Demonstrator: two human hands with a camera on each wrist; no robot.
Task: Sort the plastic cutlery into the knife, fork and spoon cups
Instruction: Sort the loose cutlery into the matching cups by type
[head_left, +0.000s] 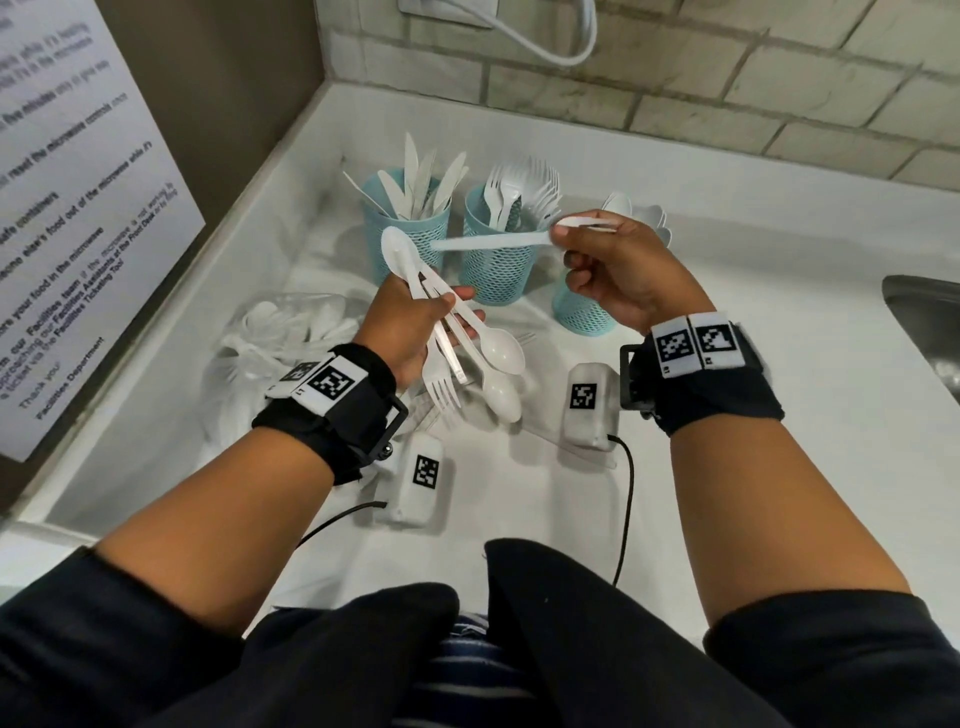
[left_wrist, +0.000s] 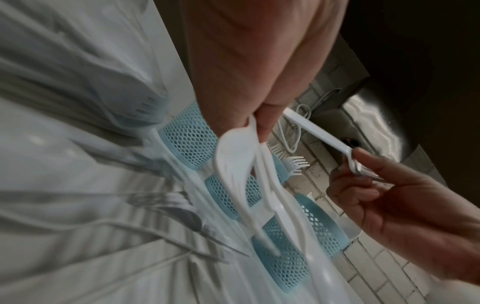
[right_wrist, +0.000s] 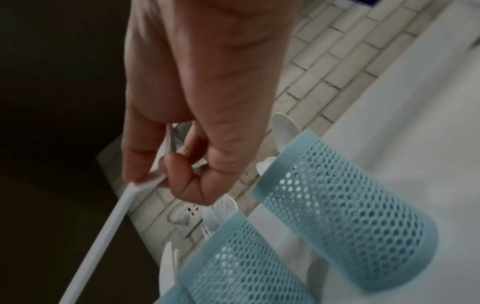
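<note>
My left hand (head_left: 415, 317) grips a bundle of white cutlery (head_left: 462, 338) in mid-air: spoons, a fork and a knife. The bundle (left_wrist: 233, 174) fans out below the fingers in the left wrist view. My right hand (head_left: 613, 270) pinches the head end of one white piece (head_left: 493, 241), whose handle (right_wrist: 109, 226) points left over the cups. Three teal mesh cups stand in a row behind: the knife cup (head_left: 405, 223), the fork cup (head_left: 493, 265) and the spoon cup (head_left: 582, 312), which my right hand partly hides.
A clear bag of more cutlery (head_left: 291, 332) lies left of my left hand. Two white marker boxes (head_left: 589, 405) (head_left: 421, 478) with black cables sit on the white counter. A steel sink (head_left: 924, 322) is at the right, and a brick wall stands behind.
</note>
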